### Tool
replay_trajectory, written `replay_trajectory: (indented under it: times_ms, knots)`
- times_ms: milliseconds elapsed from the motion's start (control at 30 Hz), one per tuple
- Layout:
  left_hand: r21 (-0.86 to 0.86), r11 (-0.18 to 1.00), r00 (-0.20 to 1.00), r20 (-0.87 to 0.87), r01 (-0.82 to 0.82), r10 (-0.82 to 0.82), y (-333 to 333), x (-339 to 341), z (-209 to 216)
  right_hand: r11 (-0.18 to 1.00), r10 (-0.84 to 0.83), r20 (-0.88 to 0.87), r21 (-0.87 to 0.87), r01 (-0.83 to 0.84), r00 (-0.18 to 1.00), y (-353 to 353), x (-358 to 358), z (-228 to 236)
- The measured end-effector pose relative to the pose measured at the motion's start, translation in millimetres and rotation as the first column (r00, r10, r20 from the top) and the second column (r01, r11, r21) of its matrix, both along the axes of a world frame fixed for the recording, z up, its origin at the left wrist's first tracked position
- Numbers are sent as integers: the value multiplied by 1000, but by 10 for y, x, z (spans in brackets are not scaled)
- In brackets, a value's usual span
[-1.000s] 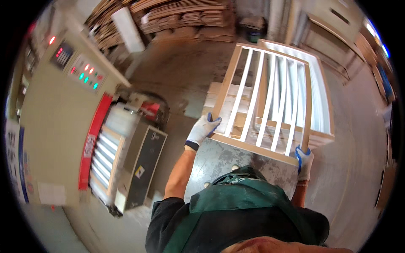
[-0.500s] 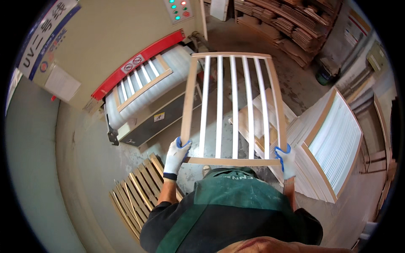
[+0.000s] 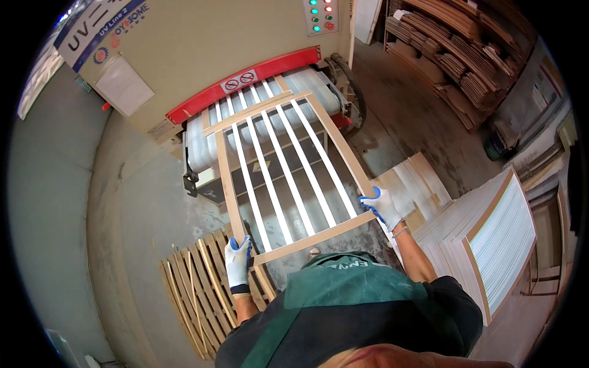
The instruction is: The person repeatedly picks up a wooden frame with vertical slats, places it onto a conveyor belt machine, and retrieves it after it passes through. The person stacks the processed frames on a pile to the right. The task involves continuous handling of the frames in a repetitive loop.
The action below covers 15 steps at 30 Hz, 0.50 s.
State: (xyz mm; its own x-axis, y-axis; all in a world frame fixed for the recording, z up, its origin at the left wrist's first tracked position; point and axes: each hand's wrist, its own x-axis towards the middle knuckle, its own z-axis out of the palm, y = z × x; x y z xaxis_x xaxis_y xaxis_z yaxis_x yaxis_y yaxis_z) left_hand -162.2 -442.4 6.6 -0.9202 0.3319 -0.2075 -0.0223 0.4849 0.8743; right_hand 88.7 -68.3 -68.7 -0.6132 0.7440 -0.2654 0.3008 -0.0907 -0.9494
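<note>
I hold a slatted wooden frame (image 3: pixel 288 178) with several white slats out in front of me. My left hand (image 3: pixel 237 260), in a white and blue glove, grips its near left corner. My right hand (image 3: pixel 381 205), gloved the same way, grips its near right corner. The frame's far end lies over the roller conveyor (image 3: pixel 270 98) of a beige machine (image 3: pixel 202 43) with a red guard strip (image 3: pixel 245 83).
A wooden pallet (image 3: pixel 196 294) lies on the concrete floor at my lower left. A tall stack of similar slatted frames (image 3: pixel 491 239) stands at my right. Piles of curved wooden parts (image 3: pixel 454 55) fill the far right. A control panel with lit buttons (image 3: pixel 322 15) is on the machine.
I have turned from the stack of frames toward the machine, carrying the frame. It has gone from upright in front of me to lying with its far end over the conveyor.
</note>
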Motion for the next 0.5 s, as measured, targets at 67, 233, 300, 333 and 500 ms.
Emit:
replay_trajectory:
  times_ms: [67, 233, 300, 333, 500]
  knots:
    - [-20, 999, 999, 16, -30, 30, -67, -116, -56, 1000, 8, 5, 10, -9, 1000, -24, -178, -23]
    - [-36, 999, 998, 62, -14, 16, -21, -388, -89, 999, 1, -41, -37, -3, 999, -12, -413, -187]
    - [-70, 997, 1000, 9, 7, -6, -18, -519, -162, 1000, -8, -68, -20, 7, 998, 22, -539, -229]
    - [-88, 996, 999, -36, 14, -17, 14, -580, -177, 1000, -13, -80, -12, 12, 997, 47, -602, -231]
    - [-23, 999, 999, -44, 25, -26, 44, -879, -376, 1000, -7, -22, -8, 7, 1000, 136, -880, -109]
